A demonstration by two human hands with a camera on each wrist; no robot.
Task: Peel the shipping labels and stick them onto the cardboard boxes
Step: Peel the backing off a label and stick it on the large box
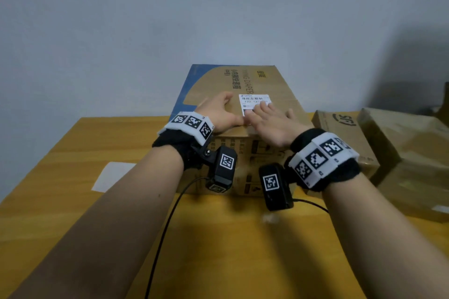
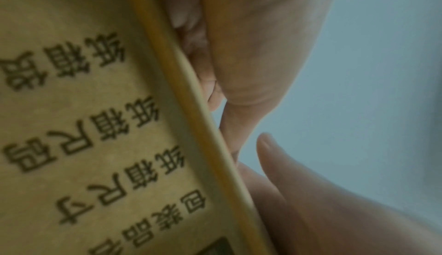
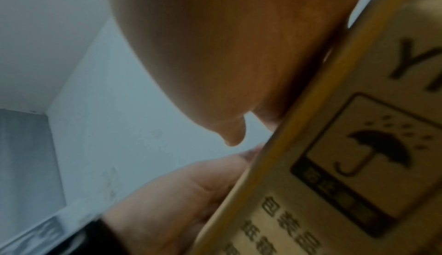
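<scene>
Near the left edge of the worktop (image 1: 218, 238) lay a white sheet (image 1: 111, 176), flat and well apart from both hands; whether it was spent backing paper could not be told. Next to the right, the left hand (image 1: 218, 113) rested on top of the large cardboard box (image 1: 279, 80), close to the box's near edge, its grip relaxed and apart, holding nothing, with the thumb stretched toward the label's left side. The shipping label (image 1: 254, 101) sat on the box top just right of that hand, its long axis running from the box's near edge toward the far edge, barcode end farthest from the person. The right hand (image 1: 269, 120) lay flat over the label's near half, fingers straight and spread, pressing rather than gripping. So the label reached away from both grips toward the far edge, and the right hand was the nearer one, already upon it; a smoothing stroke outward along that axis seemed the likely need. At the worktop's right edge stood two more cardboard boxes (image 1: 345, 138), neither showing a label from here.
</scene>
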